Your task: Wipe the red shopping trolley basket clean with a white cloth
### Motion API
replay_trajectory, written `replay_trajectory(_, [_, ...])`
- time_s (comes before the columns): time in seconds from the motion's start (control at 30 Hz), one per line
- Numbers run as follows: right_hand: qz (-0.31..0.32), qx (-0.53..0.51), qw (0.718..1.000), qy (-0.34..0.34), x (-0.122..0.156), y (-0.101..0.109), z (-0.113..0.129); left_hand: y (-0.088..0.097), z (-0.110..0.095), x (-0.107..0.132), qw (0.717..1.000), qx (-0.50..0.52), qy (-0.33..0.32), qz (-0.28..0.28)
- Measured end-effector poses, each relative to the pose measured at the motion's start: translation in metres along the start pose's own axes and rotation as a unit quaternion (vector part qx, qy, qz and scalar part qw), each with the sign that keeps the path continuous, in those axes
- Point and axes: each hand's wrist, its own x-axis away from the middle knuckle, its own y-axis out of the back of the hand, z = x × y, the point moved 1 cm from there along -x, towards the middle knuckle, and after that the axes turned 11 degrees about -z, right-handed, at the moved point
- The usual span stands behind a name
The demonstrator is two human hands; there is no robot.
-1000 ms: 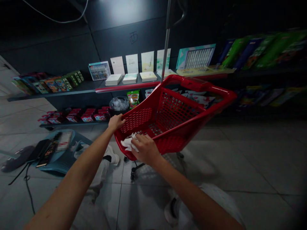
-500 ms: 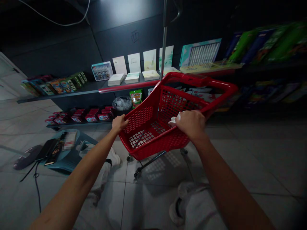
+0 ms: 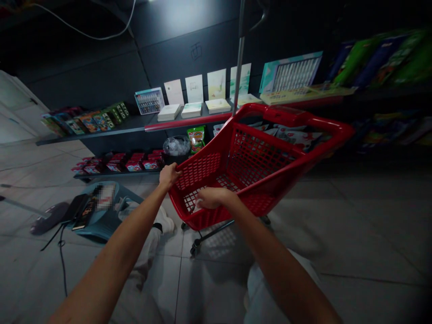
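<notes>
A red plastic shopping cart [image 3: 283,184] stands at an angle in front of me, its basket holding no goods that I can see. My left hand [image 3: 169,174] is closed round the rim at the basket's left end. My right hand [image 3: 213,198] is over the near rim at the left part of the basket, fingers curled. A bit of crumpled white tissue or cloth [image 3: 198,205] shows at its fingertips, mostly hidden by the hand. The cart's handle [image 3: 340,130] rises at the right, with neither hand on it.
Behind the cart, a dark shelf [image 3: 126,126] carries books [image 3: 218,106], boxes and bagged goods. A bluish-green stool [image 3: 126,198] with black devices and a cable stands at the left. A metal pole [image 3: 239,74] rises behind the basket. Grey floor tiles [image 3: 354,234] extend to the right.
My right hand has moved left along the near side of the cart with the white tissue or cloth. My left hand stays on the rim. The view has shifted slightly.
</notes>
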Motion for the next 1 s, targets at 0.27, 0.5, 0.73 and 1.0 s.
replay_trajectory(0.27, [-0.292, 0.036, 0.950, -0.100, 0.046, 0.051, -0.135, 0.002, 0.008, 0.004, 1.000, 0.025, 0.019, 0.000])
replay_trajectory(0.5, [-0.560, 0.014, 0.822, -0.104, 0.061, 0.027, -0.169, -0.003, -0.002, -0.004, 1.000, 0.015, 0.011, -0.009])
replay_trajectory(0.73, [-0.645, 0.010, 0.742, -0.182, 0.056, 0.030, -0.175, 0.000, -0.021, -0.008, 0.999, 0.015, -0.031, -0.005])
replay_trajectory(1.0, [-0.570, 0.028, 0.804, -0.171, 0.053, 0.015, -0.147, 0.003, -0.023, -0.013, 0.999, 0.017, -0.044, -0.014])
